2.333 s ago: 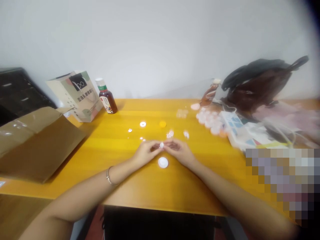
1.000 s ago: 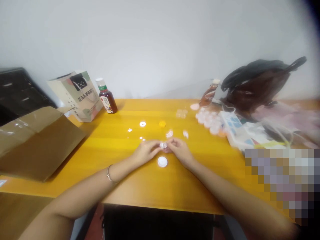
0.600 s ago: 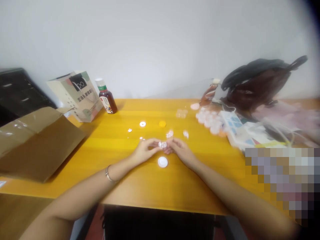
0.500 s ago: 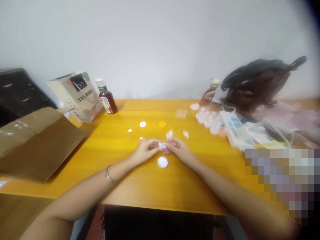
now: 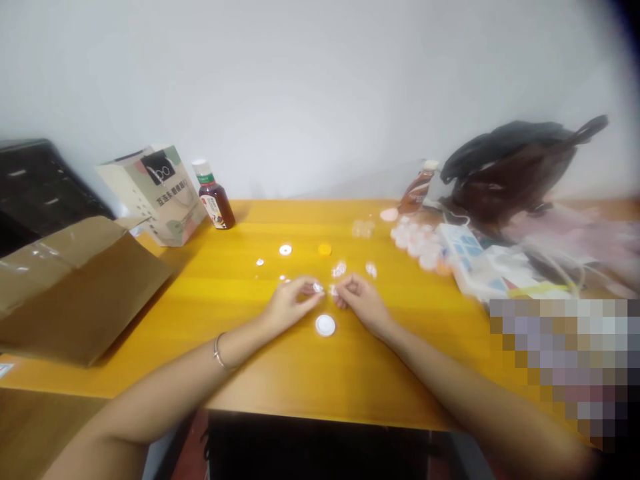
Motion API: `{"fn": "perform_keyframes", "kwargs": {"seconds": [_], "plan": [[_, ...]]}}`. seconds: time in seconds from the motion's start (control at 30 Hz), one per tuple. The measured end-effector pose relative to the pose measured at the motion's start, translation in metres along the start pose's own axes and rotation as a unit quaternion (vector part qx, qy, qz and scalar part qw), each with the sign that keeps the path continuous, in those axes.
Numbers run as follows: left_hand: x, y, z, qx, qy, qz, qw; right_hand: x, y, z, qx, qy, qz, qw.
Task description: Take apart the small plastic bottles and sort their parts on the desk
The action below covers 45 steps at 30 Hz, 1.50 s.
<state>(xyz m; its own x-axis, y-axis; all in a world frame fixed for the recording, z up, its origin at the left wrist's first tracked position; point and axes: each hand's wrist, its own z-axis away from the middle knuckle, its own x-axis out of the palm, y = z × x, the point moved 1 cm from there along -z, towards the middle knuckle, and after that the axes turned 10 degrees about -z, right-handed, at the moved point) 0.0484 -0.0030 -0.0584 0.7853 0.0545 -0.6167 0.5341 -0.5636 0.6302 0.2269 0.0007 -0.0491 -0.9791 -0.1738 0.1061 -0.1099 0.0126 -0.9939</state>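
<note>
Over the middle of the yellow wooden table [image 5: 270, 373], my left hand [image 5: 295, 300] pinches a small white piece [image 5: 317, 288] between thumb and fingers. My right hand [image 5: 361, 300] faces it across a narrow gap, its fingertips closed on another small white piece [image 5: 333, 291]; both are too small and blurred to name. Just below the hands lies a round white disc [image 5: 325, 325]. Beyond them sit a white ring-like disc [image 5: 285, 250], a yellow disc [image 5: 325, 249], a patterned white cluster [image 5: 339, 269] and a small white piece [image 5: 371, 269].
To the left stand an open cardboard box [image 5: 75, 287], a paper bag [image 5: 167, 193] and a dark red bottle [image 5: 216, 200]. On the right are a brown bottle [image 5: 419, 187], a cluster of pale round pieces [image 5: 420, 243], a white-and-blue box [image 5: 463, 247] and a dark bag [image 5: 510, 167].
My hands have drawn slightly apart, from fingertips nearly touching around the white pieces to a small gap. Each hand now has its own white piece. The table items stay put.
</note>
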Motion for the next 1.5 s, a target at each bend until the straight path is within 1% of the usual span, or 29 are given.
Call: {"fn": "perform_keyframes", "kwargs": {"seconds": [0.07, 0.13, 0.23, 0.3, 0.4, 0.47, 0.53, 0.7, 0.83, 0.9, 1.03, 1.1, 1.17, 1.23, 1.3, 1.4, 1.5], "plan": [[-0.002, -0.003, -0.001, -0.017, 0.002, 0.002, 1.0, -0.007, -0.001, -0.005, -0.045, 0.026, 0.041, 0.998], [-0.003, -0.003, -0.002, -0.012, -0.017, -0.006, 1.0, -0.014, 0.0, -0.012, -0.101, 0.051, 0.106, 0.988], [-0.002, 0.0, -0.002, 0.002, -0.04, -0.017, 0.999, -0.02, 0.003, -0.026, -0.191, 0.084, 0.226, 0.951], [-0.002, 0.002, -0.003, 0.006, -0.045, -0.022, 0.999, -0.022, 0.006, -0.036, -0.227, 0.103, 0.292, 0.923], [-0.001, 0.002, -0.003, 0.007, -0.047, -0.028, 0.998, -0.023, 0.01, -0.047, -0.22, 0.13, 0.37, 0.894], [0.0, 0.001, -0.003, 0.009, -0.051, -0.03, 0.998, -0.023, 0.011, -0.05, -0.202, 0.135, 0.402, 0.883], [0.0, 0.0, -0.003, 0.012, -0.054, -0.032, 0.998, -0.023, 0.012, -0.051, -0.191, 0.131, 0.417, 0.879], [0.0, 0.002, -0.004, 0.016, -0.057, -0.036, 0.998, -0.022, 0.013, -0.051, -0.171, 0.127, 0.425, 0.88], [-0.001, 0.003, -0.003, 0.019, -0.048, -0.032, 0.998, -0.022, 0.012, -0.052, -0.176, 0.131, 0.403, 0.888], [-0.001, 0.003, -0.003, 0.02, -0.046, -0.032, 0.998, -0.023, 0.01, -0.05, -0.198, 0.134, 0.377, 0.895], [-0.001, 0.002, -0.003, 0.02, -0.055, -0.02, 0.998, -0.019, -0.003, -0.033, -0.291, 0.124, 0.319, 0.893], [-0.002, 0.002, -0.004, 0.02, -0.059, -0.008, 0.998, -0.014, -0.01, -0.021, -0.32, 0.083, 0.285, 0.9], [-0.004, 0.004, -0.005, 0.025, -0.061, -0.002, 0.998, -0.007, -0.014, -0.009, -0.318, 0.013, 0.252, 0.914], [-0.007, 0.006, -0.006, 0.036, -0.066, -0.001, 0.997, 0.001, -0.017, -0.001, -0.293, -0.055, 0.229, 0.927], [-0.008, 0.008, -0.007, 0.047, -0.083, -0.001, 0.995, 0.007, -0.016, 0.004, -0.256, -0.102, 0.212, 0.938], [-0.006, 0.007, -0.006, 0.042, -0.106, 0.013, 0.993, 0.011, -0.014, 0.007, -0.211, -0.131, 0.198, 0.948], [-0.002, 0.005, -0.005, 0.002, -0.103, 0.071, 0.992, 0.011, -0.012, 0.007, -0.202, -0.12, 0.202, 0.951]]}}
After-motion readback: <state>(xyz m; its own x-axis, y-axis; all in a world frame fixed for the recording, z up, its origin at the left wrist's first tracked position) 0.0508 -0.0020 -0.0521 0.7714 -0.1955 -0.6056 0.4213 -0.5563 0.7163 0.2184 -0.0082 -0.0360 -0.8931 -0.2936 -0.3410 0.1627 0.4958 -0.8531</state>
